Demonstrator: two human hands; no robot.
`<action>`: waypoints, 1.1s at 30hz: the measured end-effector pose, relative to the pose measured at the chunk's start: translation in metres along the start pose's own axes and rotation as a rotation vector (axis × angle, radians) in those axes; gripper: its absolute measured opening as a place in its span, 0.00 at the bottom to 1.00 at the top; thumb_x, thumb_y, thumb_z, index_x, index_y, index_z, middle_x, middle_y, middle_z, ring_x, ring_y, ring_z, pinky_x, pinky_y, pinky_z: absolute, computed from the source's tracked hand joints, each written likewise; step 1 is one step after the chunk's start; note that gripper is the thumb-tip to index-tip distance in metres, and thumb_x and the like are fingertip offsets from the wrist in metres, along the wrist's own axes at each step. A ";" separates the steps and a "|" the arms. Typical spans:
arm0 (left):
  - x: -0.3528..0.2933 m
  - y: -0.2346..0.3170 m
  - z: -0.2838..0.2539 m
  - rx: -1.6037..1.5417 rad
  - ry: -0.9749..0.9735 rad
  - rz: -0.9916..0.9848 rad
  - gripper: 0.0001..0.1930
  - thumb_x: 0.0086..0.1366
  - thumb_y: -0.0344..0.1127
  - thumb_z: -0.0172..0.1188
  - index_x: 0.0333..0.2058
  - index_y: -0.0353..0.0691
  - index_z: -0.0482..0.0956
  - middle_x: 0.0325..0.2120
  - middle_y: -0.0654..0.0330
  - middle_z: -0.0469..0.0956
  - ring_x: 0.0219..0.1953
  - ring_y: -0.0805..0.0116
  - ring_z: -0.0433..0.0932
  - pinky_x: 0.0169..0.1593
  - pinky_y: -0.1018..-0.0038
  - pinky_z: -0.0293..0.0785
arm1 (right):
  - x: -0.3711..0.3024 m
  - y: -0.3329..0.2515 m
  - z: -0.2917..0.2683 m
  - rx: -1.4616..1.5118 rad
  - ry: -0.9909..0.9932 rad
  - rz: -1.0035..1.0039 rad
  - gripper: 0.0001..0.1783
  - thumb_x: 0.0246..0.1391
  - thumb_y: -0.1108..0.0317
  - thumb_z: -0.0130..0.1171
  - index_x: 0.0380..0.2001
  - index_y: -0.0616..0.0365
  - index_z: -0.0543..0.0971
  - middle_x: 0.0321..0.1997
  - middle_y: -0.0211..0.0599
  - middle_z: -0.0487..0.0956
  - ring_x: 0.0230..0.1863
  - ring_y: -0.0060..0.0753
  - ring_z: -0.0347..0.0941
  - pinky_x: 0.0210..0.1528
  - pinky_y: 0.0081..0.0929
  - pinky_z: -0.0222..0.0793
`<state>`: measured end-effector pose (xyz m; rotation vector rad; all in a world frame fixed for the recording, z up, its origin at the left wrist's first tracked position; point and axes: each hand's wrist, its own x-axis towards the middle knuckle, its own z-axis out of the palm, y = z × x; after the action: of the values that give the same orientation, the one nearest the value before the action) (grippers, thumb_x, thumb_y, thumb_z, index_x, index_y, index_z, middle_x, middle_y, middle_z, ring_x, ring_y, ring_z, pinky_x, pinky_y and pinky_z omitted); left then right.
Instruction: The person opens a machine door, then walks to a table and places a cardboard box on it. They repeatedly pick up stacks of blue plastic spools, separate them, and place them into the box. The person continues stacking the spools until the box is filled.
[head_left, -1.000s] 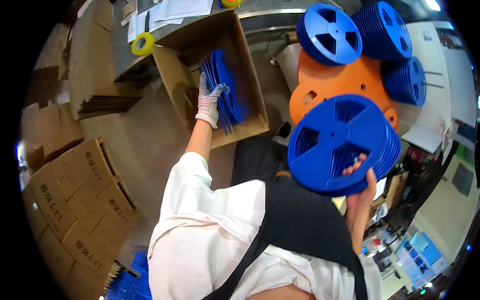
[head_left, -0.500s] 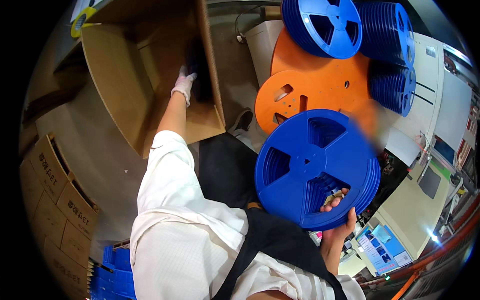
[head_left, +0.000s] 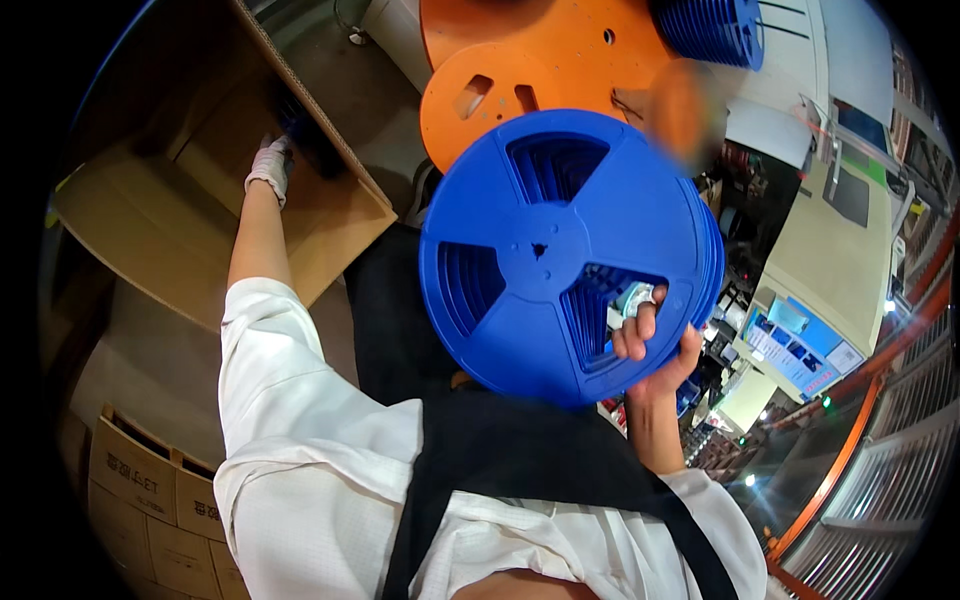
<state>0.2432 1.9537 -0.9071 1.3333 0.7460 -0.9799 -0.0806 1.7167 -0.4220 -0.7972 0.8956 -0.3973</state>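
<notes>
A stack of blue plastic reels (head_left: 560, 260), each with three wide cutouts, stands tilted in front of my chest. My bare right hand (head_left: 650, 350) grips it at the lower right, fingers hooked through a cutout and thumb on the outer rim. My gloved left hand (head_left: 268, 172) reaches deep into an open cardboard box (head_left: 180, 240) at the left. Its fingers look apart and lie against dark blue reels (head_left: 310, 135) along the box's right wall. Shadow hides most of those reels and the fingertips.
Behind the stack is an orange plate-like machine part (head_left: 490, 95). Another stack of blue reels (head_left: 712, 30) sits at the far right. A beige machine (head_left: 825, 250) stands to the right. Closed cartons (head_left: 150, 490) are piled at the lower left.
My view has turned, so the scene sits further left and higher. My right hand still grips the reel stack, and my left hand is still inside the box.
</notes>
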 end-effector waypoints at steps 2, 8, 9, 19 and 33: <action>-0.032 0.006 0.015 0.031 -0.093 0.086 0.35 0.63 0.36 0.57 0.66 0.45 0.51 0.58 0.50 0.65 0.57 0.61 0.67 0.57 0.71 0.65 | -0.008 -0.004 0.000 0.082 0.024 -0.057 0.29 0.54 0.50 0.50 0.50 0.62 0.66 0.27 0.37 0.74 0.22 0.29 0.69 0.26 0.32 0.66; -0.171 0.000 -0.022 0.266 -0.161 0.558 0.29 0.65 0.24 0.52 0.64 0.41 0.57 0.56 0.50 0.69 0.57 0.66 0.69 0.58 0.75 0.64 | -0.017 0.002 0.019 0.414 -0.229 -0.097 0.27 0.58 0.54 0.50 0.51 0.65 0.66 0.29 0.33 0.71 0.22 0.22 0.66 0.26 0.25 0.64; -0.195 -0.001 -0.027 0.262 -0.167 0.593 0.29 0.65 0.22 0.51 0.64 0.41 0.57 0.56 0.51 0.69 0.57 0.67 0.69 0.58 0.75 0.65 | -0.017 -0.002 0.021 0.476 -0.306 -0.090 0.27 0.58 0.55 0.51 0.52 0.66 0.66 0.30 0.34 0.71 0.22 0.22 0.66 0.27 0.25 0.64; -0.450 0.108 -0.019 1.316 -0.490 1.838 0.23 0.49 0.28 0.56 0.47 0.44 0.71 0.50 0.52 0.71 0.56 0.46 0.67 0.58 0.48 0.64 | -0.005 -0.015 0.080 0.719 -0.569 0.118 0.28 0.58 0.56 0.53 0.51 0.70 0.66 0.31 0.35 0.71 0.24 0.23 0.65 0.31 0.25 0.63; -0.486 0.100 -0.084 -0.337 -0.672 0.408 0.12 0.63 0.36 0.61 0.43 0.40 0.75 0.35 0.58 0.80 0.42 0.57 0.79 0.47 0.63 0.76 | -0.022 -0.026 0.109 -0.023 -0.235 0.093 0.20 0.62 0.57 0.49 0.48 0.61 0.72 0.26 0.29 0.72 0.24 0.23 0.65 0.28 0.22 0.62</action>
<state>0.1327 2.1058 -0.4407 0.7415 0.1036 -0.8466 -0.0045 1.7617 -0.3507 -0.8021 0.7153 -0.2064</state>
